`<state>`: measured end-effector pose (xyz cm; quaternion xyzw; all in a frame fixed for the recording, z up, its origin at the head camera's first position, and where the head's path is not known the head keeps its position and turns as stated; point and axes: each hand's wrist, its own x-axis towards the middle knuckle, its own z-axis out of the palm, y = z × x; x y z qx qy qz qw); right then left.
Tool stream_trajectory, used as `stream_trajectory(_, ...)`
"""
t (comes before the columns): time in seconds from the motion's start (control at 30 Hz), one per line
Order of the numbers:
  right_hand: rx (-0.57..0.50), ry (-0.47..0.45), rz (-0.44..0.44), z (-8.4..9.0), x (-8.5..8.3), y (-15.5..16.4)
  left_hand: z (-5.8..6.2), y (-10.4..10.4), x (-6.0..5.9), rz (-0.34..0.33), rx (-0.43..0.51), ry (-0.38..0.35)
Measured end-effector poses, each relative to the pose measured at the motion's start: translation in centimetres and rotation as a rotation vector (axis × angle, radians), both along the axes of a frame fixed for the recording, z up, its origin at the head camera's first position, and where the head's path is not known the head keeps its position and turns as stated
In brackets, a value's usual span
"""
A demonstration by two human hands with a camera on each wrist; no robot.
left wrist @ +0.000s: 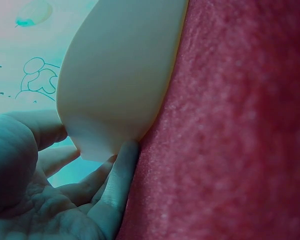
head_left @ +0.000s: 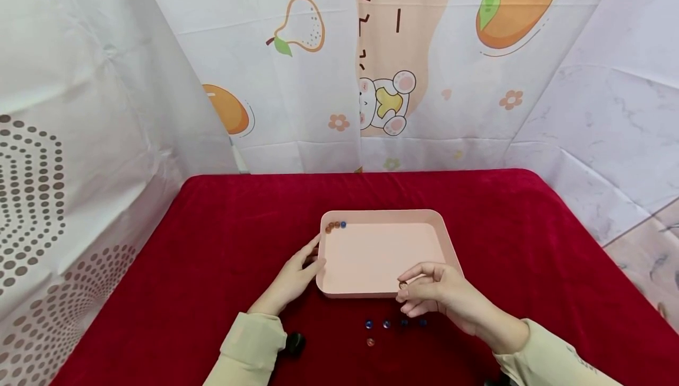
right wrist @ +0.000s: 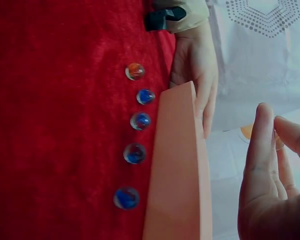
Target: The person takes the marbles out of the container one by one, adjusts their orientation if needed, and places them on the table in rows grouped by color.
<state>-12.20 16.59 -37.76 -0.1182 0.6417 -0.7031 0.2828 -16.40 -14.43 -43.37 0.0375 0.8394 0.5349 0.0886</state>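
— Right hand (head_left: 442, 297)? Pinching a small marble (head_left: 402, 285) over the near edge of the pink tray (head_left: 382, 256).
— Left hand (head_left: 294, 277)? Open, flat against the tray's left wall.
— Could slip, roll off the red table (head_left: 212, 256).
— Loose marbles (head_left: 386, 324) close by the near edge. Plenty of room inside the tray.

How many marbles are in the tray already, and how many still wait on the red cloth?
Three marbles already lie in the far left corner of the pink tray. The right hand pinches one more marble over the tray's near edge, while the left hand touches the tray's left side. Five marbles are left on the red cloth.
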Motion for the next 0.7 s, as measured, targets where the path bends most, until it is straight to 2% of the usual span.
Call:
stream_trajectory(0.37,-0.019,-0.002,0.054,-2.0,0.9,0.2,-0.1,0.0,0.0,0.000,-0.007,0.003)
stream_trajectory(0.7,0.003,-0.018,0.059,-3.7,1.9,-0.1,-0.1,0.0,0.0,0.002,0.007,0.016)
